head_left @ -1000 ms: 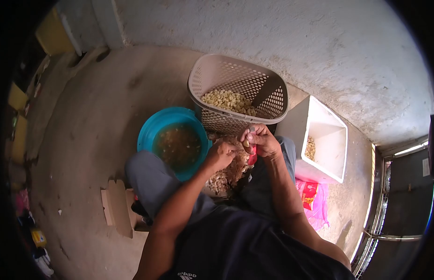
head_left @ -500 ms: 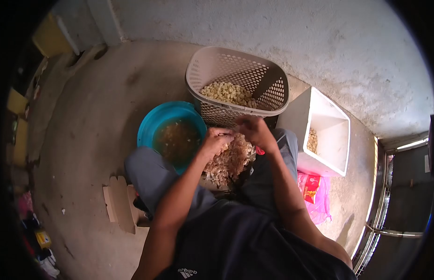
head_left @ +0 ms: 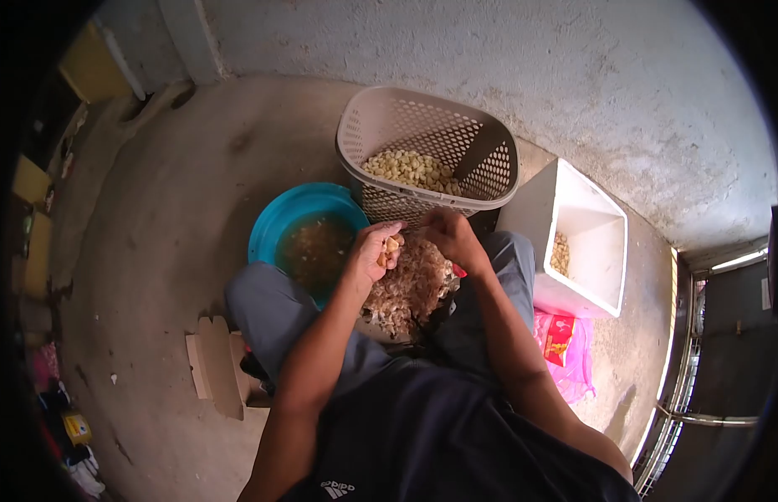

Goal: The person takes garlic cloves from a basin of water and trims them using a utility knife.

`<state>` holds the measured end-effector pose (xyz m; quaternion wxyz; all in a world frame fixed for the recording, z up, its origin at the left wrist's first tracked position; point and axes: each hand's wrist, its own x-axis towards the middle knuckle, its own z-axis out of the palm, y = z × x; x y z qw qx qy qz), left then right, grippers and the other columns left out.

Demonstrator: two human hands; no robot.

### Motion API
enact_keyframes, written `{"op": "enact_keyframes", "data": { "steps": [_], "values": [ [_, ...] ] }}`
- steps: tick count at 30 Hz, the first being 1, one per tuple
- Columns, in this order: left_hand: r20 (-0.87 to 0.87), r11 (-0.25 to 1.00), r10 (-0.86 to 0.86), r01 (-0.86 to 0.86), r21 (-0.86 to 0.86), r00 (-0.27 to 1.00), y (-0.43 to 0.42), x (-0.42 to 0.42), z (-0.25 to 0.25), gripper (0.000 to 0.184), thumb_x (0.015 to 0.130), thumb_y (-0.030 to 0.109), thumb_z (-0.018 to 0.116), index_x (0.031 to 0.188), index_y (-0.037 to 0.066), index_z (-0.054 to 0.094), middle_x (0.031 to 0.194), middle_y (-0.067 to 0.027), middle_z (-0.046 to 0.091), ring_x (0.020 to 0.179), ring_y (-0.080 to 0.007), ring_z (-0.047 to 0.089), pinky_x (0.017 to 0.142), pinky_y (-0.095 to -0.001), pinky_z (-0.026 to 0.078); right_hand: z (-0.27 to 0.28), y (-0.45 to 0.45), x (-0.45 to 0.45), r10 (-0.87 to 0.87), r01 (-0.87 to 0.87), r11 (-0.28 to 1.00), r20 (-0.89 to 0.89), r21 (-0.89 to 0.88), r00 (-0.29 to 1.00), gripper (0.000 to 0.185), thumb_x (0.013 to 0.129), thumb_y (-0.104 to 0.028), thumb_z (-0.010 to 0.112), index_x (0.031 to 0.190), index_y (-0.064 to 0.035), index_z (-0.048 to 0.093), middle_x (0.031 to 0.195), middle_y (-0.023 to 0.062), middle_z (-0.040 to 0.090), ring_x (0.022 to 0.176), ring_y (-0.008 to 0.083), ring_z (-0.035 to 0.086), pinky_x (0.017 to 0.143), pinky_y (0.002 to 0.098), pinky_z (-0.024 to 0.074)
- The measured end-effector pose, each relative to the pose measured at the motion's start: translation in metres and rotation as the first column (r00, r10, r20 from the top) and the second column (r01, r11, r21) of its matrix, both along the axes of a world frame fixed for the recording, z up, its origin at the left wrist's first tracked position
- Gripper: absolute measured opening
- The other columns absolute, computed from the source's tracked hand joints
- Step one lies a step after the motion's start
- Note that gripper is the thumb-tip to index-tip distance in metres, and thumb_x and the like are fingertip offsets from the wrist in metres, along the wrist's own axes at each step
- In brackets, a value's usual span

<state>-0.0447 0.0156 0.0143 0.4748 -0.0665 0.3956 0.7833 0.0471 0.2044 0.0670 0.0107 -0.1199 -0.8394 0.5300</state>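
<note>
Pale pieces, head view: a few lie in the left hand, its fingers curled loosely round them, between the blue basin and the heap of flaky scraps. Compared with half a second ago, this hand has turned to expose its contents and the gap between the hands has widened, suggesting that the left hand alone now carries the pieces. The right hand is over the heap's far edge, its fingers bent; whether they grip anything cannot be told. A red object, partly hidden, shows just below it. Similar pieces lie in the perforated basket, near the floor's wall-side edge, and in the white foam box to its right.
</note>
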Motion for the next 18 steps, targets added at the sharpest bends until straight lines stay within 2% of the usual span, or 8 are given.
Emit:
{"op": "enact_keyframes", "data": {
  "steps": [3, 7, 8, 11, 13, 15, 17, 18],
  "values": [
    [0.002, 0.999, 0.021, -0.021, 0.036, 1.000, -0.001, 0.002, 0.002, 0.017, 0.093, 0.022, 0.071, 0.097, 0.005, 0.069, 0.071, -0.0030, 0.062, 0.047, -0.0116, 0.051, 0.037, -0.0252, 0.032, 0.000, -0.026, 0.000, 0.174, -0.199, 0.967, -0.160, -0.156, 0.972, 0.026, 0.087, -0.012, 0.074, 0.109, 0.0017, 0.068, 0.091, 0.0122, 0.071, 0.084, 0.0172, 0.066, 0.076, 0.0342, 0.0534],
    [0.050, 0.995, 0.041, -0.045, 0.091, 0.998, 0.002, 0.000, -0.015, 0.014, 0.093, 0.022, 0.071, 0.091, 0.008, 0.068, 0.070, -0.0017, 0.063, 0.047, -0.0129, 0.052, 0.037, -0.0266, 0.034, 0.019, -0.052, 0.004, 0.224, -0.174, 0.950, -0.180, 0.260, 0.958, 0.028, 0.086, -0.015, 0.072, 0.109, 0.0001, 0.066, 0.098, 0.0179, 0.071, 0.092, 0.0320, 0.071, 0.078, 0.0393, 0.0551],
    [0.060, 0.992, 0.047, -0.053, 0.111, 0.997, 0.002, 0.000, -0.023, 0.013, 0.093, 0.022, 0.070, 0.090, 0.009, 0.067, 0.070, -0.0015, 0.063, 0.047, -0.0129, 0.053, 0.037, -0.0267, 0.034, 0.010, -0.051, 0.003, 0.257, -0.178, 0.922, -0.202, 0.343, 0.945, 0.031, 0.083, -0.012, 0.077, 0.110, 0.0003, 0.066, 0.099, 0.0182, 0.067, 0.091, 0.0343, 0.069, 0.078, 0.0399, 0.0551],
    [0.084, 0.990, 0.072, -0.082, 0.115, 0.994, 0.002, -0.001, -0.031, 0.013, 0.094, 0.023, 0.068, 0.088, 0.011, 0.066, 0.070, -0.0010, 0.064, 0.048, -0.0132, 0.054, 0.038, -0.0271, 0.035, 0.001, -0.055, 0.003, 0.262, -0.167, 0.922, -0.246, 0.348, 0.933, 0.030, 0.084, -0.013, 0.077, 0.107, 0.0019, 0.065, 0.095, 0.0162, 0.069, 0.085, 0.0291, 0.070, 0.075, 0.0387, 0.0552],
    [0.093, 0.994, 0.097, -0.101, 0.039, 0.991, 0.003, 0.003, -0.016, 0.014, 0.096, 0.024, 0.067, 0.088, 0.012, 0.066, 0.069, -0.0005, 0.063, 0.049, -0.0134, 0.055, 0.038, -0.0271, 0.036, -0.002, -0.057, 0.000, 0.188, -0.151, 0.976, -0.254, 0.156, 0.949, 0.025, 0.086, -0.012, 0.076, 0.104, 0.0019, 0.065, 0.089, 0.0133, 0.070, 0.076, 0.0221, 0.068, 0.066, 0.0345, 0.0534],
    [0.084, 0.990, 0.108, -0.115, 0.083, 0.991, 0.004, 0.004, -0.017, 0.016, 0.098, 0.026, 0.065, 0.089, 0.013, 0.066, 0.070, -0.0001, 0.064, 0.051, -0.0134, 0.057, 0.039, -0.0271, 0.037, -0.001, -0.056, -0.002, 0.107, -0.130, 0.986, -0.196, -0.108, 0.975, 0.021, 0.088, -0.012, 0.075, 0.102, 0.0015, 0.065, 0.084, 0.0102, 0.071, 0.067, 0.0151, 0.065, 0.058, 0.0299, 0.0500],
    [0.072, 0.989, 0.092, -0.099, 0.106, 0.993, 0.004, 0.002, -0.020, 0.018, 0.099, 0.028, 0.063, 0.090, 0.013, 0.066, 0.071, 0.0001, 0.064, 0.053, -0.0133, 0.057, 0.039, -0.0271, 0.037, 0.008, -0.050, -0.004, 0.048, -0.071, 0.905, -0.063, -0.420, 0.997, 0.018, 0.090, -0.011, 0.074, 0.100, 0.0005, 0.064, 0.078, 0.0069, 0.070, 0.060, 0.0081, 0.060, 0.051, 0.0247, 0.0450],
    [0.065, 0.991, 0.071, -0.078, 0.107, 0.995, 0.003, 0.001, -0.020, 0.018, 0.100, 0.029, 0.062, 0.091, 0.013, 0.066, 0.073, 0.0000, 0.064, 0.054, -0.0133, 0.058, 0.040, -0.0271, 0.037, 0.012, -0.048, -0.003, 0.022, -0.035, 0.890, -0.033, -0.454, 0.999, 0.017, 0.091, -0.011, 0.074, 0.099, 0.0003, 0.064, 0.078, 0.0056, 0.069, 0.060, 0.0073, 0.059, 0.051, 0.0239, 0.0437]
  ]
}}
